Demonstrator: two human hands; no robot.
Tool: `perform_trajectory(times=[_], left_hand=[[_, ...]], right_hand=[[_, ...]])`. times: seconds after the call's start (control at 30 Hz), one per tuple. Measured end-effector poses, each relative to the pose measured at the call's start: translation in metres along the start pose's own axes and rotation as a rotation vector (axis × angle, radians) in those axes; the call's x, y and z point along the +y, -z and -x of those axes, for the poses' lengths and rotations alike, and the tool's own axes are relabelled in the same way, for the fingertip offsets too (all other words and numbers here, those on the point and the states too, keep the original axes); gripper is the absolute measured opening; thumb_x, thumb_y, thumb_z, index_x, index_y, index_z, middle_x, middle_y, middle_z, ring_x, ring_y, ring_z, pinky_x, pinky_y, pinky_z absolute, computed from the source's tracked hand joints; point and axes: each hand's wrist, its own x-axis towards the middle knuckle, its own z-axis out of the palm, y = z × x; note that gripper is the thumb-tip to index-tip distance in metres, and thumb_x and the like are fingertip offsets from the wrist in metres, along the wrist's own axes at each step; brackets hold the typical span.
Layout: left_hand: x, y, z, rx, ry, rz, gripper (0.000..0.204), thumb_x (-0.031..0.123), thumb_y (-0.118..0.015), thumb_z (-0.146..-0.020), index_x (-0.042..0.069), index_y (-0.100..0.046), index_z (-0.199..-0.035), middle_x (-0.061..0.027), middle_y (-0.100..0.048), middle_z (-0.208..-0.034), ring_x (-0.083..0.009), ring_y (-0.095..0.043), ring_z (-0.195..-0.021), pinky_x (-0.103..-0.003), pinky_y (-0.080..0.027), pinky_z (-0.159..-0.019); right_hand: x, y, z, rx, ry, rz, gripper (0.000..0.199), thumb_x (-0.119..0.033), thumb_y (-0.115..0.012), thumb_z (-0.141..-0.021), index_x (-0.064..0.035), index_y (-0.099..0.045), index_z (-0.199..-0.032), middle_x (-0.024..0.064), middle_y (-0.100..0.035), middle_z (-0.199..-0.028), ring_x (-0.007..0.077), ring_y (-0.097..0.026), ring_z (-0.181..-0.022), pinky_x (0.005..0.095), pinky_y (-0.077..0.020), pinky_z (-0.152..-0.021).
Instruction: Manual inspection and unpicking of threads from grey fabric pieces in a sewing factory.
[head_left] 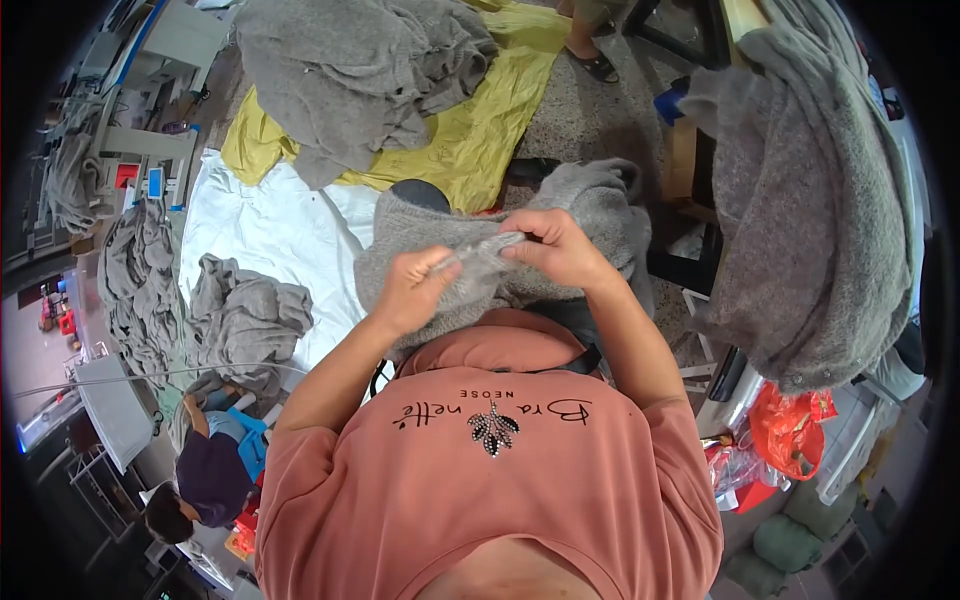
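A grey knitted garment (590,205) lies across my lap. My left hand (412,290) pinches a fold of it at the near edge. My right hand (560,248) grips the same fold a little to the right, and a thin stretch of the knit is pulled taut between the two hands. Both hands are closed on the fabric, close together in front of my chest.
A heap of grey garments (360,70) rests on a yellow sheet (480,130) ahead. More grey knits (240,320) lie on a white sheet (270,225) at left. Grey garments (810,210) drape over a stand at right. Another person (205,470) sits lower left; red bags (790,425) lower right.
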Motion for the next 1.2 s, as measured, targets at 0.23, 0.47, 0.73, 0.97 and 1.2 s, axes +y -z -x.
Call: perform_trajectory(times=[0.23,0.47,0.73,0.97,1.2], left_hand=[[-0.004,-0.03,-0.012,0.273,-0.236,-0.208,0.01,0.003,-0.056,-0.075,-0.002,-0.058,-0.083,0.0011,-0.053,-0.068,-0.0056,-0.046,-0.066,-0.023,-0.039,-0.058],[0.019,-0.045,-0.019,0.119,-0.036,0.237,0.011,0.004,-0.059,-0.073,-0.002,-0.057,-0.082,0.0027,-0.054,-0.07,-0.0042,-0.046,-0.065,-0.02,-0.038,-0.056],[0.015,-0.041,-0.018,0.049,-0.052,0.227,0.006,0.003,-0.059,-0.074,-0.002,-0.057,-0.077,0.0045,-0.051,-0.067,-0.002,-0.041,-0.062,-0.018,-0.034,-0.053],[0.009,-0.038,-0.018,0.1,-0.094,0.109,0.007,-0.002,-0.052,-0.071,-0.002,-0.055,-0.077,0.0001,-0.053,-0.064,-0.0047,-0.045,-0.062,-0.021,-0.038,-0.055],[0.037,-0.027,-0.014,0.148,-0.172,-0.078,0.015,-0.002,-0.051,-0.067,-0.002,-0.055,-0.081,-0.013,-0.057,-0.068,-0.0228,-0.056,-0.059,-0.028,-0.044,-0.057]], right_hand=[[0.014,-0.028,0.009,0.203,0.338,0.62,0.015,0.002,-0.049,-0.067,0.0015,-0.053,-0.082,0.0175,-0.054,-0.074,0.0351,-0.052,-0.071,0.0376,-0.0423,-0.062],[0.005,-0.013,0.013,0.24,0.219,0.589,0.009,0.001,-0.05,-0.067,0.002,-0.049,-0.076,0.0192,-0.052,-0.068,0.0375,-0.051,-0.071,0.0422,-0.0403,-0.061],[0.005,-0.006,0.014,0.106,0.267,0.486,0.008,-0.003,-0.053,-0.068,0.0011,-0.049,-0.074,0.018,-0.052,-0.068,0.036,-0.051,-0.069,0.0417,-0.0399,-0.058],[0.012,-0.028,0.017,0.275,0.306,0.549,0.012,0.0,-0.053,-0.069,0.0023,-0.052,-0.08,0.0164,-0.053,-0.071,0.0333,-0.051,-0.067,0.0381,-0.0409,-0.058],[-0.006,-0.019,0.013,0.263,0.407,0.512,0.016,-0.006,-0.059,-0.068,0.0002,-0.053,-0.081,0.0141,-0.053,-0.073,0.0304,-0.052,-0.07,0.0356,-0.0417,-0.059]])
